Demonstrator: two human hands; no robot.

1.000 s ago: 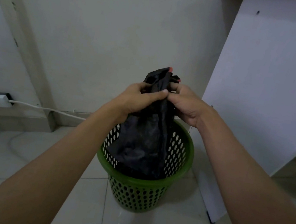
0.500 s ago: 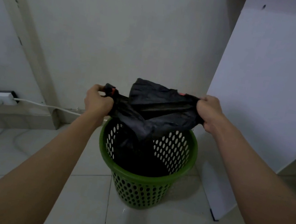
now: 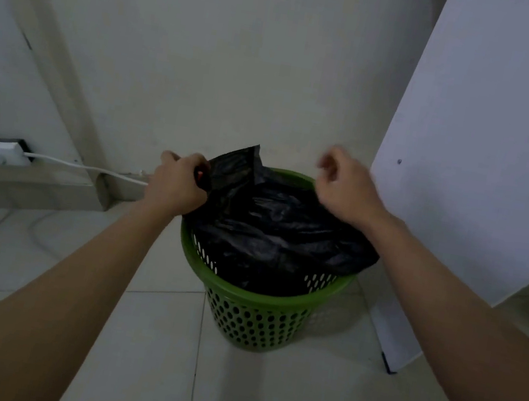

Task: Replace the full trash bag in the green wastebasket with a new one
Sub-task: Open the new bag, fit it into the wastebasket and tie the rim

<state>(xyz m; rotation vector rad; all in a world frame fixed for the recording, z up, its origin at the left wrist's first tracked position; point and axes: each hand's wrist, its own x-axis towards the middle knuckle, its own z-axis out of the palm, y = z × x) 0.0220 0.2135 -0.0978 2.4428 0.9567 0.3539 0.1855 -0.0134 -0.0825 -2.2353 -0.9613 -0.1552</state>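
Black trash bag point(image 3: 272, 229) is sitting inside the green wastebasket point(image 3: 251, 319), its mouth spilling over the right rim and standing up at the back left. The left hand point(image 3: 177, 183) is gripping the bag's edge at the left rim, fingers curled round it. The right hand point(image 3: 344, 188) is hovering over the right rim, blurred, fingers loosely curled, holding nothing. The wastebasket is standing on the tiled floor point(image 3: 145, 354) beside a white panel point(image 3: 486, 166).
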